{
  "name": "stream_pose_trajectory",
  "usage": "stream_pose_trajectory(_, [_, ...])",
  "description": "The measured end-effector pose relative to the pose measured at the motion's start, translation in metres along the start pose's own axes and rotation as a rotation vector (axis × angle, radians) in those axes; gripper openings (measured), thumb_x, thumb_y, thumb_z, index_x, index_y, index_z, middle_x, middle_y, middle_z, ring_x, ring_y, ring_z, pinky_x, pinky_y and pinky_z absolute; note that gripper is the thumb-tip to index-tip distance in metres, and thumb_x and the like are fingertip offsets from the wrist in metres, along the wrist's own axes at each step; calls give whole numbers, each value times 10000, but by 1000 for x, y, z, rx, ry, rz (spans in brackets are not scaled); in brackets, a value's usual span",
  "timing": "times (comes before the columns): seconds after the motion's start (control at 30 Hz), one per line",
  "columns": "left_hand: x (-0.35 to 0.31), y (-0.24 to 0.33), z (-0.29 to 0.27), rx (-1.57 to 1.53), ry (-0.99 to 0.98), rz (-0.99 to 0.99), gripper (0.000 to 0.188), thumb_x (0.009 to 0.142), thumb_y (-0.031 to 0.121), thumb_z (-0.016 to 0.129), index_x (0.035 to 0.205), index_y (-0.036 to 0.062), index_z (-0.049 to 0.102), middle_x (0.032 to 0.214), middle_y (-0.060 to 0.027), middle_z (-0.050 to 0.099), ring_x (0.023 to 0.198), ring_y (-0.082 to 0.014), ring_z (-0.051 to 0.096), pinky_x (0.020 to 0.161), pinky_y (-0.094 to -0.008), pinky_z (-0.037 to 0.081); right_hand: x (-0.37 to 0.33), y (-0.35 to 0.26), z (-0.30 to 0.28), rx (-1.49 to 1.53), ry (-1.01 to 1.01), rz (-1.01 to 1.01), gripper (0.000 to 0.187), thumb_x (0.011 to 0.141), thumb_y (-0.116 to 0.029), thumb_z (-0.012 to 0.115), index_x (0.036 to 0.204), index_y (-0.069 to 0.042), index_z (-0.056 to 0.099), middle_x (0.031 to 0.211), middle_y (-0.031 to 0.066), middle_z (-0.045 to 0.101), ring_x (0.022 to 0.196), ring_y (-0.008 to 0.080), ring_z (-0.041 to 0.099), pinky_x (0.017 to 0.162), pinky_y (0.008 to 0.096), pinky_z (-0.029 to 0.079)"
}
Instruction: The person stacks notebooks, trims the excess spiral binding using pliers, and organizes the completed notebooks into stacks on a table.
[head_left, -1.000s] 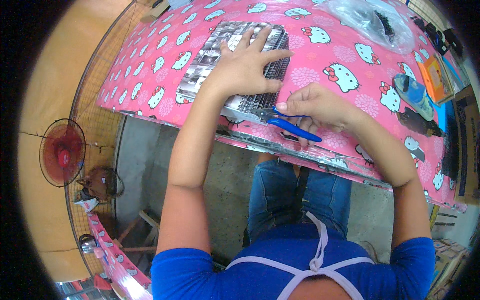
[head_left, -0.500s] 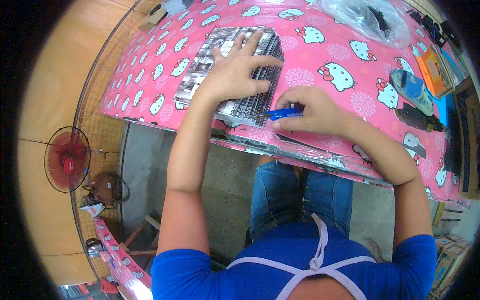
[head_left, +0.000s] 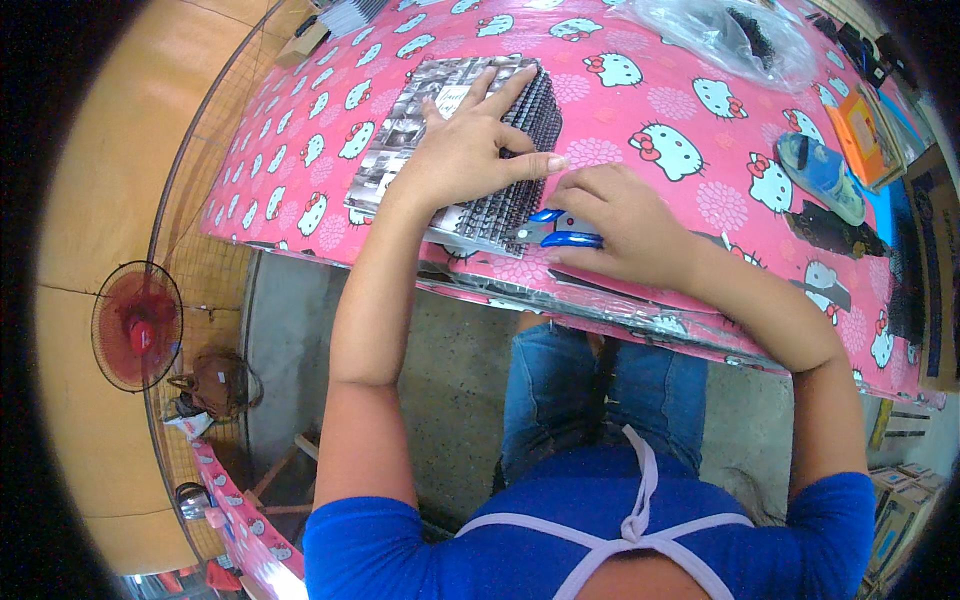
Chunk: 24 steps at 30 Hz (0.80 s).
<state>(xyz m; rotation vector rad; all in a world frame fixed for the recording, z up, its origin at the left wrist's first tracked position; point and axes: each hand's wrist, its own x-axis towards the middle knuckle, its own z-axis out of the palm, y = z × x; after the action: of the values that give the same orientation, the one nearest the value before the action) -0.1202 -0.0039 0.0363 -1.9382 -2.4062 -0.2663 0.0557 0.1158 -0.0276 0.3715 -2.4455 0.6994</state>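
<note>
**Notebook stack [head_left: 390, 150] and pliers [head_left: 572, 240]: hand positions**

The notebook stack lies on the table [head_left: 640, 105], coil-bound edge at its right. The left hand [head_left: 462, 152] is spread across the stack's top cover. The right hand [head_left: 622, 228], right of the stack's near corner, grips the blue-handled pliers; tip contact with the coils cannot be determined. A clear plastic bag [head_left: 685, 30] lies beyond the stack, to its right.

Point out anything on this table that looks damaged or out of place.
The front edge of the pink tablecloth looks worn: it is shiny and crumpled, with dark, ragged patches, unlike the smoother printed top. The notebooks under the left hand and the pliers in the right hand show nothing odd.
</note>
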Motion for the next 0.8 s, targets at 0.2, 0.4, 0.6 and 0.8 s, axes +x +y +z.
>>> stream_pose_trajectory(0.2, [1, -1, 0, 61, 14, 45, 448, 743, 641, 586, 898, 254, 749, 1513, -32, 245, 1408, -320, 139, 953, -774, 106, 18, 15, -9, 678, -469, 672, 415, 803, -403, 697, 876, 3, 658, 661, 91, 636, 485, 158, 603, 448, 309, 483])
stream_pose_trajectory(0.4, [1, 8, -5, 67, -68, -3, 463, 736, 638, 604, 822, 208, 753, 1530, -5, 199, 1407, -342, 130, 1002, -729, 59, 9, 2, -11, 478, -366, 541, 384, 791, -382, 704, 895, -20, 627, 768, 114, 629, 651, 200, 632, 561, 332, 494])
stream_pose_trajectory(0.6, [2, 8, -4, 43, -51, -28, 453, 727, 619, 627, 771, 186, 752, 1519, -13, 233, 1403, -335, 153, 1003, -727, 73, -6, 3, -3, -78, -88, 25, 438, 721, -359, 737, 999, -54, 589, 965, 126, 572, 878, 292, 571, 767, 387, 451])
stream_pose_trajectory(0.8, [3, 3, 0, 50, 4, 38, 428, 736, 617, 617, 816, 221, 757, 1502, -24, 275, 1392, -349, 182, 931, -796, 104, 0, 3, -4, 12, -175, 116, 391, 725, -344, 704, 961, -71, 552, 955, 113, 564, 923, 292, 560, 797, 424, 426])
